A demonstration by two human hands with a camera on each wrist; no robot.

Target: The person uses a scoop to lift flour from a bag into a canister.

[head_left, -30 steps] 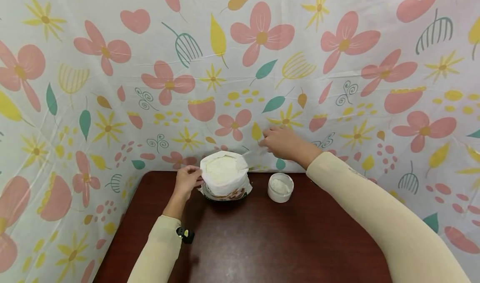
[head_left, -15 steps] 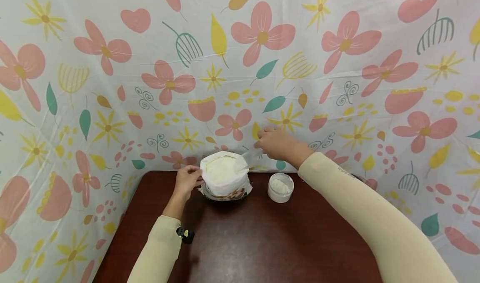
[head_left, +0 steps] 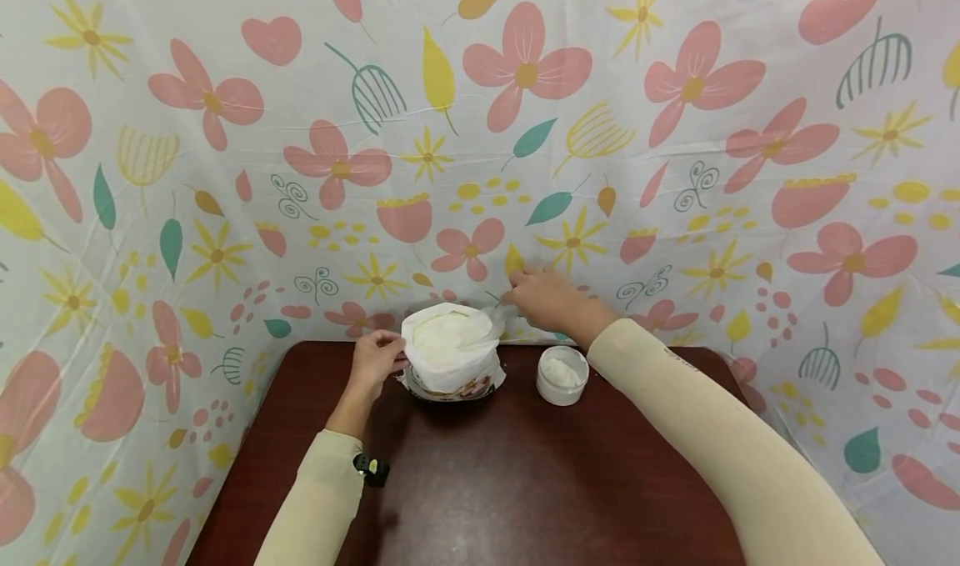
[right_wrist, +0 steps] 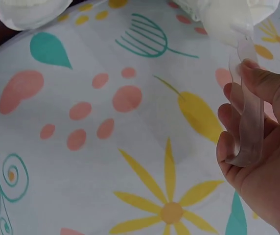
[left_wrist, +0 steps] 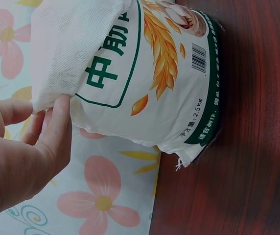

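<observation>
An opened white flour bag stands near the back of the table, its rim folded outward and white flour showing inside. My left hand pinches the bag's folded rim on its left side; the left wrist view shows thumb and fingers on the white cloth of the bag. In my right hand is the handle of a translucent plastic scoop. The scoop's head reaches over the right side of the bag's mouth, blurred against the flour.
Right of the bag stands a small round white container with white powder in it. Both are on a dark red-brown table. A floral cloth hangs close behind the table's back edge and along the left.
My right hand has moved left and slightly down, bringing the scoop further over the bag's mouth. My left hand stays on the rim.
</observation>
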